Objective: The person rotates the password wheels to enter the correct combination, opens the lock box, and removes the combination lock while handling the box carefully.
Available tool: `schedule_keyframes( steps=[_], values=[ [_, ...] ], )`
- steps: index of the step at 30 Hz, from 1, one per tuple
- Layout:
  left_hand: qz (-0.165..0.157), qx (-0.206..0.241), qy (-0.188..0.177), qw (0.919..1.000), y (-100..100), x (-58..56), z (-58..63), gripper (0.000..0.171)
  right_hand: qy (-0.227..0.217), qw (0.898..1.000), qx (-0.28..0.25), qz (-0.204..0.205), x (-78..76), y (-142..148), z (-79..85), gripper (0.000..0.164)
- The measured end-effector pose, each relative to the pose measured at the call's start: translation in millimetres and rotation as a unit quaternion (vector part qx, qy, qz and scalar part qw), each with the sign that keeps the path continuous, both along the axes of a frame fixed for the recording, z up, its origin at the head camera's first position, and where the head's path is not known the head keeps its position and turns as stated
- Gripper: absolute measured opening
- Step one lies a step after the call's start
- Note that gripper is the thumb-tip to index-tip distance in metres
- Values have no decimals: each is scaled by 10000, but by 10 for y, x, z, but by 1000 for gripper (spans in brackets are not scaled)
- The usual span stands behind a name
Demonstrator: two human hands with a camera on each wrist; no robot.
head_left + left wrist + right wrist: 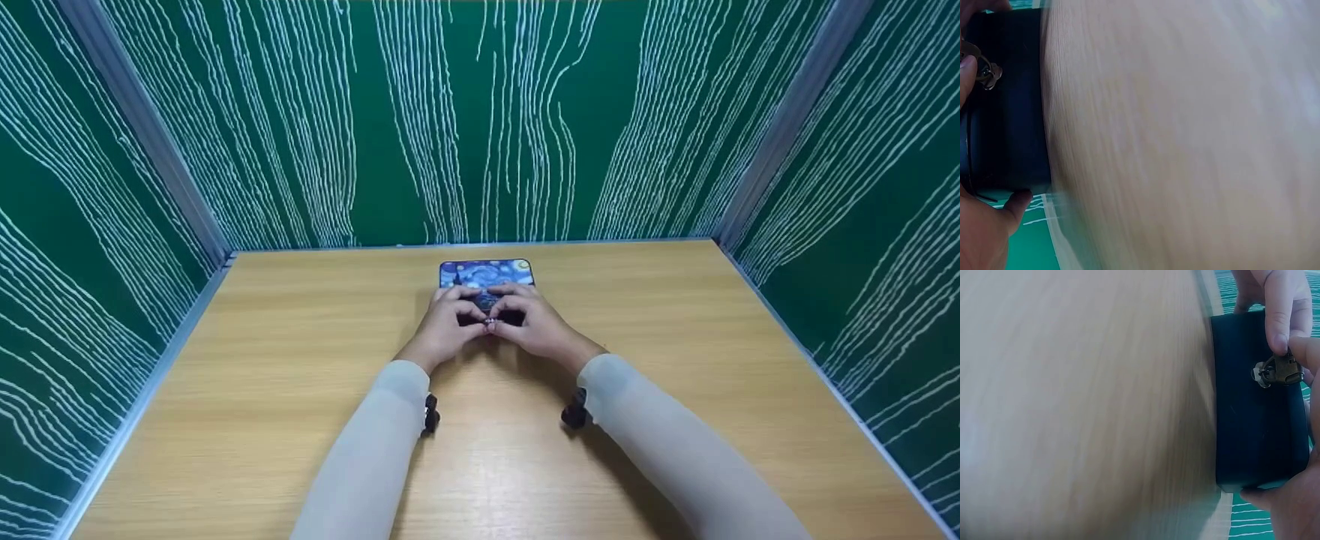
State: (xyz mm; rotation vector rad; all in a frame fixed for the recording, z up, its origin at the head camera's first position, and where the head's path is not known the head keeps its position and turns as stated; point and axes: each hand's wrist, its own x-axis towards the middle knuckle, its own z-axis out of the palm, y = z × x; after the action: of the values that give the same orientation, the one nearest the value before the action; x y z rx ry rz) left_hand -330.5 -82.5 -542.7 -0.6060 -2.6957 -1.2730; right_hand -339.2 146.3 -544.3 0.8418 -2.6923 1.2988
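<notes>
A black box (pixel 1258 433) with a blue swirling painted lid (pixel 480 271) stands near the table's back edge. On its front side hangs a small bronze-coloured metal clasp (pixel 1288 370) with a silver loop, also seen in the left wrist view. My left hand (pixel 446 326) lies along the box's left side, and its thumb and index finger pinch the clasp. From the right, my right hand (pixel 536 324) reaches round the box, its thumb and index fingertips meeting the left ones at the same clasp. Other fingers of both hands rest on the lid and sides.
The wooden table (pixel 315 390) runs back to a green wall (pixel 480 127) with white wavy lines. Similar walls stand left and right, with grey metal posts (pixel 154 127) at the corners. A dark wrist-worn device (pixel 575 411) sits below each sleeve cuff.
</notes>
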Motion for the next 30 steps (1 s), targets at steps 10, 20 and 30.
schedule_keyframes(
  steps=[10, 20, 30],
  values=[
    [46, 4, -59, 10000, -1, -4, -7, 7, 16, 9999, 110, -22, 8, 5, 2, 10],
    [97, 20, -182, 9998, 5, 22, 25, 7, 21, 10000, 94, -3, 21, 3, 7, 12],
    [33, 35, -26, 10000, -8, -9, -25, 9, 192, 9998, 48, 38, 15, -14, -7, 11]
  ],
)
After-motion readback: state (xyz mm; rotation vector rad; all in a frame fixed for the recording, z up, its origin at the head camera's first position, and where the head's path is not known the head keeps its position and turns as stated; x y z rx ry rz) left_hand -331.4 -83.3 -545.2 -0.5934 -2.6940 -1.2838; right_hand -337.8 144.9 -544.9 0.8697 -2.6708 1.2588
